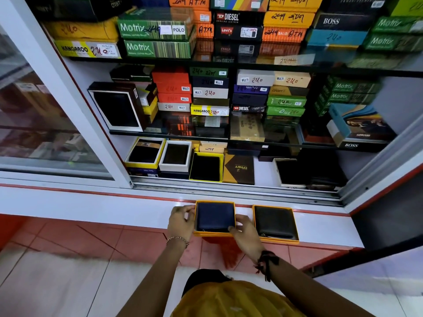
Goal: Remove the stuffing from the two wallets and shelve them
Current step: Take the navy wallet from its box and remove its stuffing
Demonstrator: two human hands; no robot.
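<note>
Two wallets lie in open orange boxes on the white ledge (320, 227) in front of the cabinet. A dark blue wallet (215, 216) fills the left orange box (212, 234). To its right a black wallet (274, 221) rests in a second orange box (295, 225). My left hand (180, 221) grips the left side of the blue wallet's box. On that box's right front corner sits my right hand (246, 229), with the thumb touching the wallet's edge. No stuffing is visible.
The open display cabinet has glass shelves (251, 65) stacked with several boxed wallets. On the bottom shelf stand open boxes with dark wallets, a yellow-rimmed one (206, 167) in the middle and a bare white patch (264, 170) right of centre. A sliding-door track (229, 185) runs along the front.
</note>
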